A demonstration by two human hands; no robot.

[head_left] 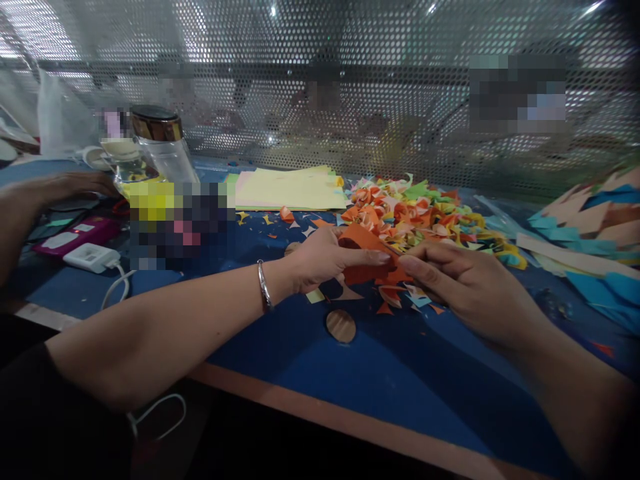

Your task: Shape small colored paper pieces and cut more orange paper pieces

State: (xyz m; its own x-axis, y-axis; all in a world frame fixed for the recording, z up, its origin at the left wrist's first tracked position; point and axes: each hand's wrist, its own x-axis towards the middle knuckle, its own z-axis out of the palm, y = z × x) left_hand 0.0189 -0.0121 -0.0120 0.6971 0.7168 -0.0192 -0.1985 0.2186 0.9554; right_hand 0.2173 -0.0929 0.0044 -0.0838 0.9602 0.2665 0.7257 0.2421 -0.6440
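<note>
My left hand (pixel 320 260), with a silver bangle at the wrist, is closed on a curved piece of orange paper (pixel 359 243), its thumb lying along the paper. My right hand (pixel 450 280) pinches at the paper's right edge between thumb and forefinger; whether a thin tool is also in that pinch I cannot make out. Just behind both hands is a heap of cut, curled paper pieces (pixel 410 210) in orange, green, yellow and pink. Small scraps lie below the orange paper. A round wooden disc (pixel 341 327) rests on the blue table nearer to me.
A stack of pale yellow sheets (pixel 290 189) lies at the back. On the left are a clear bottle (pixel 167 147), a white charger (pixel 93 257) with its cable, a magenta power bank (pixel 75 237) and another person's hand (pixel 75 185). Layered blue and peach paper strips (pixel 600 227) stand at the right.
</note>
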